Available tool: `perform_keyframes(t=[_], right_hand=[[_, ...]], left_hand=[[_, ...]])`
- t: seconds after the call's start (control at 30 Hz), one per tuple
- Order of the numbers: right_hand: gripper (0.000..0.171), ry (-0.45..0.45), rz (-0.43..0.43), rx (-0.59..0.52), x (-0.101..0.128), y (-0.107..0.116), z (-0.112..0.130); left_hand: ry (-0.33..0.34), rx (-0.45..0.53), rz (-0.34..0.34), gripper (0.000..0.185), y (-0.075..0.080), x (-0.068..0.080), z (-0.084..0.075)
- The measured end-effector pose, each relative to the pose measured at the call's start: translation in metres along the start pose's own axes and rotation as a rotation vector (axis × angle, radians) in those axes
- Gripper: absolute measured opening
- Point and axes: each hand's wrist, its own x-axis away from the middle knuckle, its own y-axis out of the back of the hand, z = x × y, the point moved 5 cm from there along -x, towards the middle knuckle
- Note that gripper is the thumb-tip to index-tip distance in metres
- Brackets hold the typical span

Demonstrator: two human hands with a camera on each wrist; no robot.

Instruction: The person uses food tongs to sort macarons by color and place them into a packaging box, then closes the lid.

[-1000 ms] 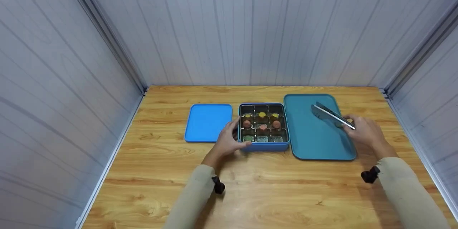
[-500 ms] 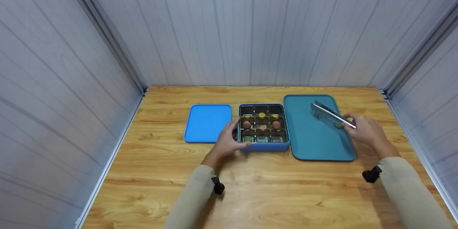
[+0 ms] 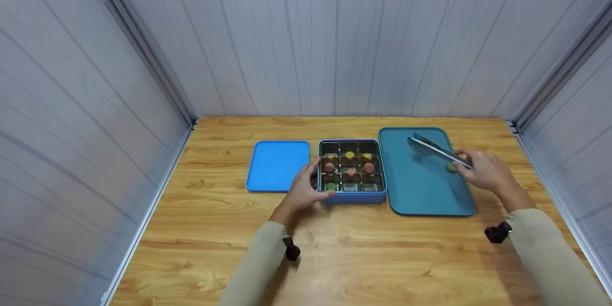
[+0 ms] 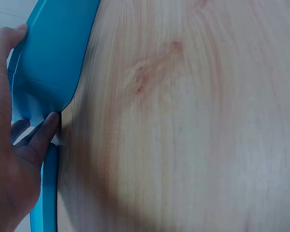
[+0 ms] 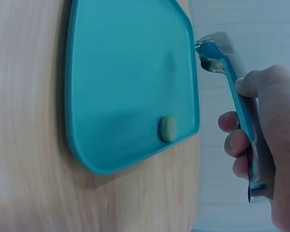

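Note:
A blue box (image 3: 359, 197) with a clear nine-compartment insert holds yellow, reddish-brown, pink and green round cookies, several in all. My left hand (image 3: 306, 186) grips its near left corner, thumb at the front and fingers along the side; the left wrist view shows fingertips low on the box wall (image 4: 48, 63). Metal serving tongs (image 3: 442, 152) are in my right hand (image 3: 487, 170), their tips over the teal tray (image 3: 425, 196). Between the tips a small greenish piece (image 5: 210, 63) shows in the right wrist view. Another green cookie (image 5: 168, 129) lies near the tray's right edge.
A flat blue lid (image 3: 278, 166) lies on the wooden table (image 3: 363, 253) left of the box. The tray stands close against the box's right side. Panel walls (image 3: 306, 38) rise at the back and both sides.
The tongs' tips have shifted slightly left and toward the back over the tray. More of the green cookie beside my right hand shows now. My left hand has stayed on the box.

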Motion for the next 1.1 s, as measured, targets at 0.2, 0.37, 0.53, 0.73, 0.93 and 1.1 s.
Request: perform_keyframes(t=[0.2,0.37,0.53,0.73,0.93,1.1], right_hand=[[0.034,0.074,-0.043,0.03,0.0,0.006,0.017],[0.031,0.113,-0.063,0.047,-0.001,0.009,0.027],[0.032,0.148,-0.063,0.042,-0.002,0.01,0.036],[0.029,0.199,-0.088,0.034,-0.002,0.012,0.048],[0.031,0.22,-0.087,0.037,-0.003,0.012,0.061],[0.03,0.241,-0.065,0.037,-0.004,0.009,0.07]], left_hand=[[0.006,-0.022,-0.007,0.12,0.0,-0.001,-0.001],[0.044,-0.006,0.006,0.117,0.0,0.001,-0.006],[0.066,-0.007,0.01,0.116,0.0,0.001,-0.006],[0.046,-0.005,0.012,0.117,0.0,0.001,-0.008],[0.032,0.04,0.011,0.115,-0.005,-0.005,0.009],[0.015,-0.01,-0.005,0.12,-0.006,-0.009,0.02]])
